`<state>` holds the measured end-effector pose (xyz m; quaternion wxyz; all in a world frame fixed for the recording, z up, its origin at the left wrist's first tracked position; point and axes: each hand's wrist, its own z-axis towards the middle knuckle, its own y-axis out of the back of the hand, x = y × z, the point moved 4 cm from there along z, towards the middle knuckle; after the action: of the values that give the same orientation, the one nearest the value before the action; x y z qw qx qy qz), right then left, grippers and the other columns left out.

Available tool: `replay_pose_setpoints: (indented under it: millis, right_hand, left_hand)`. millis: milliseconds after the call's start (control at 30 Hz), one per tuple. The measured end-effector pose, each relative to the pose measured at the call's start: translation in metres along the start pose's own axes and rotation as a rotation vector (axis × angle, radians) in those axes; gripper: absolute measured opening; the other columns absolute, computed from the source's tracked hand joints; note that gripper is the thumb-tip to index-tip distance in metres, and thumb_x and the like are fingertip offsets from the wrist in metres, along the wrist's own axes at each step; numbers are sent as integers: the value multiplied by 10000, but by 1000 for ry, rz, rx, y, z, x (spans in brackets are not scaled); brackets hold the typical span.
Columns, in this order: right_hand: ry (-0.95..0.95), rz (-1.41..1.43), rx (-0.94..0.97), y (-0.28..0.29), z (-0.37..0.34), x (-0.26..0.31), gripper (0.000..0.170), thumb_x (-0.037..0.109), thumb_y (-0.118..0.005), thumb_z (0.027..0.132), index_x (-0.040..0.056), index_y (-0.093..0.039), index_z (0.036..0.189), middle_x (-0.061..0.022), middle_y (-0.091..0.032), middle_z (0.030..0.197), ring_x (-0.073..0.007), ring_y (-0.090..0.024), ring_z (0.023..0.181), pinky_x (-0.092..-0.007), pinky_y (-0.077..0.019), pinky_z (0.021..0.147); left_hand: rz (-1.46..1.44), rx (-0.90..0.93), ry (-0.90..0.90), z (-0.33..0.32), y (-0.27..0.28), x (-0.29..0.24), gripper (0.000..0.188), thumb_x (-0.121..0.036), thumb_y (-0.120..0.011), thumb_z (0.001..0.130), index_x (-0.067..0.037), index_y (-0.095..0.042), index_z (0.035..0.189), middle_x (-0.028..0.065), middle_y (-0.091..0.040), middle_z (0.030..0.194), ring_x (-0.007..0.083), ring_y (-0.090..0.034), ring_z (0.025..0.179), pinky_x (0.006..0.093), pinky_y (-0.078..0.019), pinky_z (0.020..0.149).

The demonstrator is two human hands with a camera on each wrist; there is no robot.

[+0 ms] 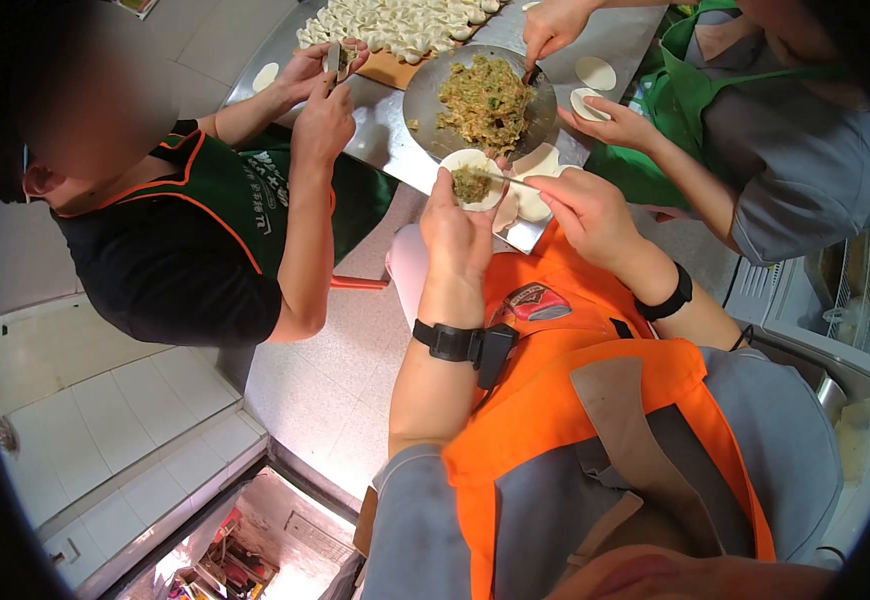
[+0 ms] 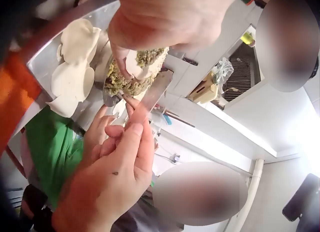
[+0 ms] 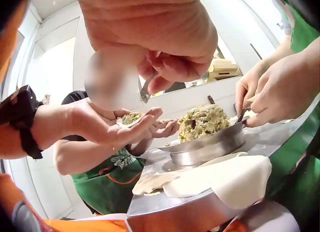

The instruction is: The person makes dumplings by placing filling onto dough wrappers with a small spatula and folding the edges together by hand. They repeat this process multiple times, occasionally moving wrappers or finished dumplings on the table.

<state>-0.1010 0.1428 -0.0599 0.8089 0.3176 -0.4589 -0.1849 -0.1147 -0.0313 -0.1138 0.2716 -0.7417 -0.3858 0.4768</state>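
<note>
My left hand point(image 1: 458, 235) holds a round dumpling wrapper point(image 1: 467, 158) on its fingers, the thumb along its edge. A mound of greenish filling point(image 1: 470, 184) sits in the middle of the wrapper. From the right, my right hand point(image 1: 590, 215) grips a flat metal spatula point(image 1: 515, 182), its tip reaching to the filling. In the right wrist view the spatula's blade point(image 3: 144, 94) points down above the left palm. Just beyond both hands stands a wide metal basin point(image 1: 423, 95) heaped with filling point(image 1: 485, 105). Overlapping bare wrappers point(image 1: 535, 205) lie at the table's near corner.
Rows of folded dumplings point(image 1: 395, 30) cover a wooden board at the back of the metal table point(image 1: 385, 145). A person in a green apron point(image 1: 225, 200) works at the left with wrapper and tool. Another point(image 1: 695, 90), at the right, holds a wrapper and reaches into the basin.
</note>
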Motion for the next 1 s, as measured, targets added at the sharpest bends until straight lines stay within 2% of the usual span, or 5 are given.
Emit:
replay_pose_setpoints:
  millis: [300, 467, 600, 800, 1000]
  right_hand:
    - [-462, 533, 176, -16, -15, -47, 203, 147, -562, 954, -2, -670, 1041, -49, -628, 699, -104, -575, 646, -272, -459, 606]
    - [-519, 734, 84, -15, -10, -32, 203, 139, -553, 962, 0, -673, 1048, 6, -598, 699, -70, -537, 643, -264, -448, 600]
    - [15, 306, -15, -4, -2, -1, 198, 102, -591, 914, 52, -682, 1083, -78, -620, 759, -214, -605, 693, -315, -467, 621]
    - [128, -181, -13, -2, -6, 13, 216, 89, -625, 856, 89, -692, 1061, -99, -544, 730, -294, -574, 698, -417, -449, 605]
    - [-159, 417, 64, -4, -6, 12, 173, 49, -569, 920, 29, -671, 1058, -66, -559, 676, -174, -553, 602, -312, -434, 573]
  left_hand:
    - [377, -67, -130, -7, -2, -17, 362, -293, -370, 1049, 15, -513, 1177, 147, -649, 1041, 283, -705, 841, 321, -552, 662]
    - [430, -114, -95, -9, -3, -14, 407, -324, -339, 1055, 4, -496, 1239, 161, -656, 1088, 317, -697, 894, 369, -561, 730]
    - [200, -36, -54, -9, -4, -10, 444, -306, -291, 1064, 38, -441, 1301, 218, -614, 1179, 376, -647, 1050, 452, -530, 890]
    - [-15, 9, 9, -13, -16, -10, 473, -295, -253, 1069, 62, -397, 1344, 259, -509, 1330, 404, -531, 1230, 504, -417, 1047]
    - [-83, 49, 3, -7, -9, -11, 485, -312, -256, 1066, 56, -408, 1344, 251, -507, 1344, 391, -506, 1261, 490, -401, 1065]
